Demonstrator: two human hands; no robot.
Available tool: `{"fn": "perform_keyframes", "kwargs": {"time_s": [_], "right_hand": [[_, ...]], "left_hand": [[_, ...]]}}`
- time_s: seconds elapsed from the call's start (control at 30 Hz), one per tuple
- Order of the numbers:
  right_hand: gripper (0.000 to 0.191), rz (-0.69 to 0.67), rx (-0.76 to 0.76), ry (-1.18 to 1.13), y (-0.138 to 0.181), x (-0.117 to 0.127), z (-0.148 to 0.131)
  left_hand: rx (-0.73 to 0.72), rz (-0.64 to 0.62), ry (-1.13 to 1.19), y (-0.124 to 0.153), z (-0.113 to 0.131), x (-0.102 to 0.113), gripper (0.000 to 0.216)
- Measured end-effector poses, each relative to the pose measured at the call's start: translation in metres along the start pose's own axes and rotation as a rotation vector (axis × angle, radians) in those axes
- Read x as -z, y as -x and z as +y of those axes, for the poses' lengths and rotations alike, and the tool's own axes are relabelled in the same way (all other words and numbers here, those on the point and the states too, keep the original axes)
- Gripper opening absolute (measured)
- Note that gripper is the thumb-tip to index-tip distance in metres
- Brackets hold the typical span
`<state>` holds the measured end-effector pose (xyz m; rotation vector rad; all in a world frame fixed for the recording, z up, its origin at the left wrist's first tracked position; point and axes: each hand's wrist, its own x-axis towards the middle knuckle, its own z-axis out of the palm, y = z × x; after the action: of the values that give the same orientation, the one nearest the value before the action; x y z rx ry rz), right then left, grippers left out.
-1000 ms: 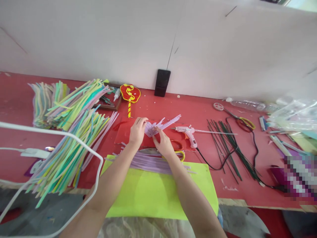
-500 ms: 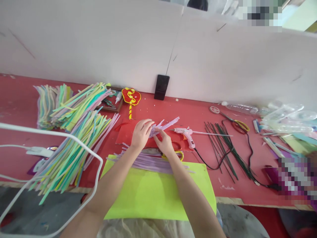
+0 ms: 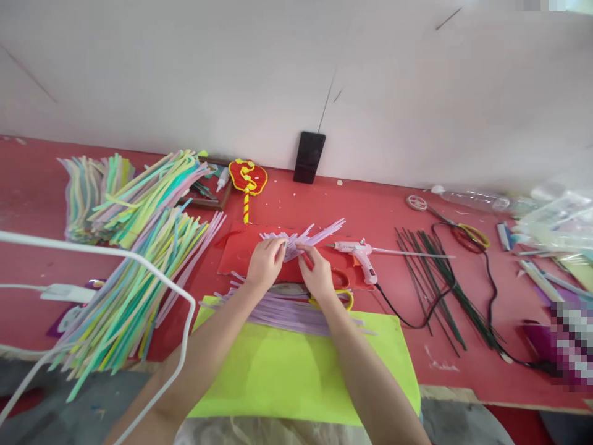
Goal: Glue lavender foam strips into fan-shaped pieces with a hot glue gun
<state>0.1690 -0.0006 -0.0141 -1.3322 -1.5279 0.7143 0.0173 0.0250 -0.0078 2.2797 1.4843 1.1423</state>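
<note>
Above a red board (image 3: pixel 235 253), both my hands are closed on a bunch of crossed lilac pipe cleaners (image 3: pixel 293 249). My left hand (image 3: pixel 267 264) pinches the bunch's left part between thumb and fingertips. With thumb and fingers together, my right hand (image 3: pixel 317 271) grips its right side, where longer stems (image 3: pixel 331 231) stick out. Beneath my wrists, loose lilac pipe cleaners (image 3: pixel 287 314) lie on a yellow-green sheet (image 3: pixel 296 377). Scissors with red and yellow handles (image 3: pixel 345 301) rest by my right hand, partly hidden by it.
A pink glue gun (image 3: pixel 364 256) lies to the right, its black cord passing dark green stems (image 3: pixel 440 284). More scissors (image 3: pixel 470 236) and plastic bottles (image 3: pixel 475 199) are farther right. Left are bundles of coloured pipe cleaners (image 3: pixel 134 290) and a white cable (image 3: pixel 162 275). A phone (image 3: pixel 309 157) leans on the wall.
My left hand's fingers have drawn in from over the top of the lilac bunch to a pinch at its left part, uncovering more stems. The whole view has shifted slightly.
</note>
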Motion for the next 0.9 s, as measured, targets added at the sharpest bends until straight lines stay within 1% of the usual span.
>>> {"fn": "perform_keyframes", "kwargs": {"time_s": [0.1,0.23,0.33,0.37,0.47,0.53,0.6,0.67,0.73,0.77,0.83,0.87,0.9], "right_hand": [[0.026,0.007,0.023,0.066,0.001,0.003,-0.004],[0.023,0.032,0.001,0.133,-0.001,0.010,-0.002],[0.021,0.046,-0.007,0.181,-0.001,0.014,0.000],[0.021,0.044,0.000,0.197,-0.001,0.014,0.000],[0.023,-0.001,0.032,0.235,0.001,0.012,-0.005],[0.026,-0.043,0.044,0.246,0.002,0.012,-0.009],[0.026,-0.043,0.045,0.262,0.001,0.018,-0.012],[0.025,0.030,0.042,0.315,-0.001,0.031,-0.010],[0.022,0.175,0.014,0.422,-0.005,0.052,-0.003],[0.021,0.264,-0.030,0.473,-0.006,0.063,0.003],[0.023,0.441,-0.171,0.599,-0.006,0.084,0.015],[0.025,0.486,-0.226,0.655,-0.006,0.092,0.022],[0.026,0.494,-0.268,0.696,-0.005,0.098,0.028]], "left_hand": [[-0.030,-0.070,-0.035,-0.001,0.002,0.000,0.021],[0.003,-0.110,-0.063,-0.002,-0.001,0.005,0.020],[0.081,-0.063,-0.091,-0.005,-0.010,0.012,0.023],[0.127,-0.028,-0.093,-0.006,-0.013,0.014,0.024],[0.222,0.056,-0.111,-0.010,-0.023,0.019,0.029],[0.245,0.060,-0.114,-0.011,-0.027,0.019,0.032],[0.231,0.029,-0.105,-0.011,-0.027,0.017,0.035],[0.196,-0.020,-0.090,-0.010,-0.025,0.014,0.035],[0.164,-0.080,-0.082,-0.008,-0.022,0.011,0.036],[0.153,-0.114,-0.080,-0.008,-0.020,0.010,0.038],[0.135,-0.181,-0.078,-0.007,-0.017,0.008,0.044],[0.129,-0.207,-0.075,-0.007,-0.016,0.008,0.047],[0.126,-0.226,-0.071,-0.006,-0.016,0.008,0.049]]}}
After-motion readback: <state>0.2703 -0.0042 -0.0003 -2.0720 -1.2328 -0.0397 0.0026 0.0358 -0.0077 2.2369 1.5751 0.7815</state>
